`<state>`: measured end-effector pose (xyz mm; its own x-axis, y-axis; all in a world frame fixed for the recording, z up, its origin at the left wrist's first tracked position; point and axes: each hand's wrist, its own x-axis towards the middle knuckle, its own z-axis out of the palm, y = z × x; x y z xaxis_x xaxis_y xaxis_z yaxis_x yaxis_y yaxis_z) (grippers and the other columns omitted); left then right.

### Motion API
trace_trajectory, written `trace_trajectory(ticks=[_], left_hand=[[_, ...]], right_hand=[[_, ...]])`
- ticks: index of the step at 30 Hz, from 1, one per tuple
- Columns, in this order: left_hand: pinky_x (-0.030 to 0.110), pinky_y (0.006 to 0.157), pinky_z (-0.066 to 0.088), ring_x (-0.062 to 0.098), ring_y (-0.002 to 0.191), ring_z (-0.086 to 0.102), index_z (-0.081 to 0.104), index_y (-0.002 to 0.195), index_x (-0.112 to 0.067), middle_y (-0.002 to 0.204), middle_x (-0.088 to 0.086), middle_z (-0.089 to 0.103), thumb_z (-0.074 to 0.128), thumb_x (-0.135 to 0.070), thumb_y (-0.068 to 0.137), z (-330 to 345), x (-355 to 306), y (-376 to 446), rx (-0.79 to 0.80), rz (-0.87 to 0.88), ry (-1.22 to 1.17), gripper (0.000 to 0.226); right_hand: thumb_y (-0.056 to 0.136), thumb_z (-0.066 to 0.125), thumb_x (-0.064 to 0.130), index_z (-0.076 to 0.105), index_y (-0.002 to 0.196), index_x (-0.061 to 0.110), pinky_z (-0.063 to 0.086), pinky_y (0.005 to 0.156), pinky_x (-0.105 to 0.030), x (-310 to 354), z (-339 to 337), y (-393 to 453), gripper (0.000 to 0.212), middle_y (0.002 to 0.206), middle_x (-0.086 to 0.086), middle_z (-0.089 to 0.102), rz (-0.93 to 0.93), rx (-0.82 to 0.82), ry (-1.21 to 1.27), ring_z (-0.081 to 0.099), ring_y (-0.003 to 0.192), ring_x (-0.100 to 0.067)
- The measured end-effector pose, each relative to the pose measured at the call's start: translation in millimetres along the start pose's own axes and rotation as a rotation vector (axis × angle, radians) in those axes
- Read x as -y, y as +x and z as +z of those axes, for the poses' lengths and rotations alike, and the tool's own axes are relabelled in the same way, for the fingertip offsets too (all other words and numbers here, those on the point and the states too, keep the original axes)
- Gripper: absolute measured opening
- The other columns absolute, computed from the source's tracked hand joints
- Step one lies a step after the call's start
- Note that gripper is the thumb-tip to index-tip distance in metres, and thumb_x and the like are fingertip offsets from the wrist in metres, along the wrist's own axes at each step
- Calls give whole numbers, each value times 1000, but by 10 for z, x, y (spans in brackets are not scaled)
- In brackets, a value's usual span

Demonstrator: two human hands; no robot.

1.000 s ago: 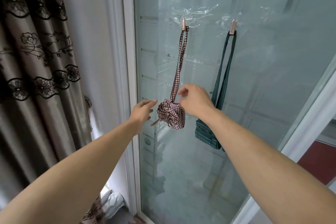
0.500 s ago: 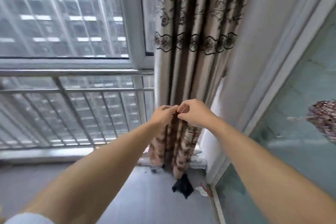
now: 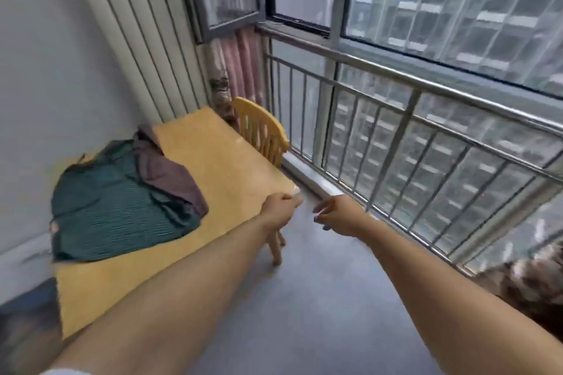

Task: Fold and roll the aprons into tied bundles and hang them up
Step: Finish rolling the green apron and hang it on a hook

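Two unfolded aprons lie in a heap on the left part of a yellow wooden table [image 3: 231,167]: a dark green striped apron [image 3: 115,210] in front and a brownish-purple apron [image 3: 170,173] partly over its far side. My left hand [image 3: 278,210] hovers at the table's near right corner with fingers curled and nothing in it. My right hand [image 3: 338,216] is out over the floor to the right of the table, fingers loosely spread, holding nothing. The hung bundles are out of view.
A yellow wooden chair [image 3: 262,131] stands behind the table by a metal railing [image 3: 411,137] under large windows. A pink curtain [image 3: 240,70] hangs in the corner. Grey floor [image 3: 320,298] runs between table and railing. A patterned curtain edge [image 3: 536,283] shows at the right.
The view has swung from the glass door with the hung bundles, past the curtain, round to the table. Both hands left the checked bundle and now reach toward the table, holding nothing.
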<state>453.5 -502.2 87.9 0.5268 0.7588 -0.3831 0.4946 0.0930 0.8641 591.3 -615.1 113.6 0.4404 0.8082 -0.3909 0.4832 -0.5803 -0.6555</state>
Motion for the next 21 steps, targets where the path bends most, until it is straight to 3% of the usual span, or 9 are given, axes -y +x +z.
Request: trace_trajectory(ticks=[2, 6, 10, 12, 13, 16, 19, 21], left_hand=[[27, 73, 47, 20, 85, 61, 71, 97, -15, 96, 6, 67, 68, -33, 96, -962, 508, 52, -83, -79, -18, 18], [35, 86, 46, 25, 109, 60, 70, 112, -10, 119, 6, 67, 65, -30, 99, -2088, 1117, 40, -202, -195, -52, 25], [36, 92, 40, 22, 111, 52, 63, 124, -11, 124, 4, 59, 61, -30, 102, -3087, 1653, 22, -273, -304, -87, 29], [37, 95, 41, 21, 111, 51, 61, 128, -12, 122, 1, 56, 61, -30, 102, -3355, 1859, 34, -291, -353, -93, 31], [37, 96, 41, 22, 113, 51, 60, 129, -13, 123, 0, 55, 61, -30, 102, -3494, 2009, 86, -303, -379, -104, 32], [37, 98, 41, 21, 114, 51, 60, 131, -14, 127, 0, 55, 64, -30, 100, -3760, 2310, 219, -306, -450, -107, 35], [40, 106, 44, 24, 123, 53, 56, 136, -14, 139, 6, 54, 68, -29, 97, -4002, 2568, 487, -348, -491, -88, 43], [38, 103, 44, 27, 126, 51, 49, 143, -12, 145, 8, 50, 68, -26, 97, -4190, 2730, 722, -388, -524, -75, 52]], right_hand=[[89, 74, 12, 71, 91, 18, 48, 54, -19, 581, 734, 418, 7, 96, -11, 75, -24, 114, -7, 71, 69, -17], [89, 75, 9, 69, 88, 18, 56, 68, -34, 1293, 1558, 827, 10, 84, -6, 70, -22, 211, 42, 69, 67, -20], [94, 71, 13, 69, 115, 3, 59, 67, -31, 2042, 2373, 1231, 23, 98, -10, 72, -106, 331, -13, 67, 69, -15], [98, 64, 7, 60, 124, -12, 48, 58, -23, 2242, 2697, 1391, 33, 101, -19, 66, -139, 352, -63, 56, 68, -16], [98, 62, 6, 55, 128, -15, 43, 62, -26, 2336, 2892, 1522, 38, 102, -26, 62, -140, 365, -83, 52, 73, -19], [98, 63, 15, 54, 142, 4, 49, 74, -35, 2502, 3272, 1801, 46, 123, -14, 64, -114, 393, -106, 64, 97, -29], [99, 60, 12, 44, 151, 12, 55, 84, -38, 2578, 3527, 2122, 55, 138, -12, 60, -114, 401, -190, 67, 103, -27], [98, 55, 7, 39, 154, 18, 56, 69, -37, 2588, 3672, 2387, 59, 140, -12, 59, -102, 353, -248, 70, 93, -26]])
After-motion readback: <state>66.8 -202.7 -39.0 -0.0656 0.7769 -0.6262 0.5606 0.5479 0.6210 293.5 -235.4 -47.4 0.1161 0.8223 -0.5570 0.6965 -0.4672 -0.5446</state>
